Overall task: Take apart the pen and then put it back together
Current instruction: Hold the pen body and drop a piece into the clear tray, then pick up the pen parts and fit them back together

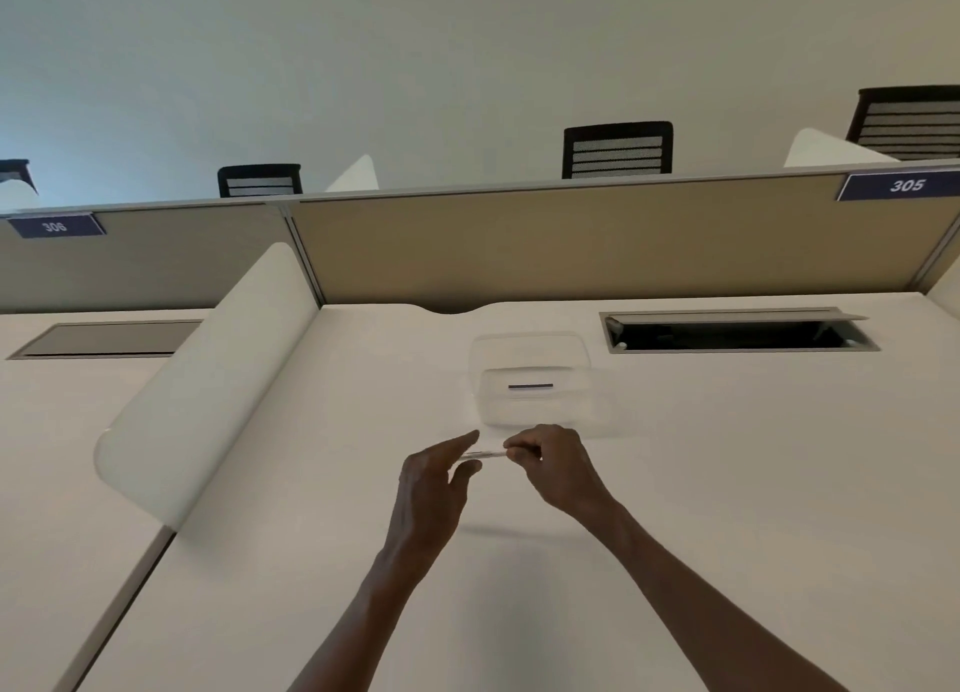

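Observation:
A thin clear pen barrel (485,454) is held level above the white desk (311,561), between both hands. My left hand (434,478) pinches its left end with thumb and fingers. My right hand (553,460) is closed around its right end. Just behind the hands stands a clear plastic box (535,405); a dark thin pen part (530,386) lies inside it. The barrel's ends are hidden by my fingers.
A white curved divider (208,390) rises on the left of the desk. An open cable hatch (737,332) sits at the back right. A beige partition (571,244) closes the back, with chairs (617,149) beyond it.

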`<state>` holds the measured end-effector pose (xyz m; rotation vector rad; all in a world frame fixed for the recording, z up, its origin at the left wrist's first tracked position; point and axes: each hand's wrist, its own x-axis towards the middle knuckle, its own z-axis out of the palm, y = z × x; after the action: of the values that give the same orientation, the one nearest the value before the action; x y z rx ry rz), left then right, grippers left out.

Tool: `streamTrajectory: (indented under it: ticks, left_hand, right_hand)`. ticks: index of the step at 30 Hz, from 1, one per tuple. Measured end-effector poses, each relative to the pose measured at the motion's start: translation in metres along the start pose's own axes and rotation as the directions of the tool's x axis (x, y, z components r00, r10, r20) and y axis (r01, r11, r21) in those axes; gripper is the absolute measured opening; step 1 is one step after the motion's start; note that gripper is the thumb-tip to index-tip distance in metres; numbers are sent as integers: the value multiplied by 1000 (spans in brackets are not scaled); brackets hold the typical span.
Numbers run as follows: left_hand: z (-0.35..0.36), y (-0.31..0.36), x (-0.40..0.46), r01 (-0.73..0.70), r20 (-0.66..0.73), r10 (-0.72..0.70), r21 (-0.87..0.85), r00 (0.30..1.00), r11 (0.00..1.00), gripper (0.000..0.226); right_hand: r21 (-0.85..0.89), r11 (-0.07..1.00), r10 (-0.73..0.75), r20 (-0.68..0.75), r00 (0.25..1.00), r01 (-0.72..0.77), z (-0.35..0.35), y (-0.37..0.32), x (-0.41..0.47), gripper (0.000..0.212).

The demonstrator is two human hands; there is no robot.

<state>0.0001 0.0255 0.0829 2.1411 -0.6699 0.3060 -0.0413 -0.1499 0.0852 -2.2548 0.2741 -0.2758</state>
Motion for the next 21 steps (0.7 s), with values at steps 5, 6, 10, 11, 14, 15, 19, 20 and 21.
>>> streamTrajectory:
  ticks: [5,6,10,11,14,15,19,20,21]
  left_hand:
    - [7,-3,1,-67,28,65,63,997,996,33]
    - [9,-3,2,-63,27,61,67,998,996,28]
    - [11,-7,2,-83,20,82,50,996,995,18]
    - [12,-8,1,-84,26,83,41,996,996,19]
    - [13,-14,1,-73,50,71,31,996,997,21]
    - [14,-16,0,-59,47,58,29,997,998,21]
    - [15,-22,-4,12,19,-11,-18,1000,1000,18]
    - [16,-23,-6,35,18,-35,-34,999,999,18]
    - [17,-25,-7,63,17,-62,-49,998,997,17]
  right_hand:
    - [-73,994,-83,39,996,86,-2,-9,1,15]
    - [-76,991,-108,44,993,111,-2,-11,2,16]
    - [-54,986,-156,67,985,160,-4,-18,3,15]
    - [-40,988,-145,83,986,149,-4,-17,4,15]
    - [29,997,-74,137,988,70,-7,-12,7,15]
    - [63,997,-45,152,987,36,-9,-8,8,15]
    - [56,989,132,50,990,-135,-21,22,17,11]
    - [-2,983,184,0,983,-184,-22,34,21,12]
    - [-75,968,237,-39,971,-240,-24,45,23,12]
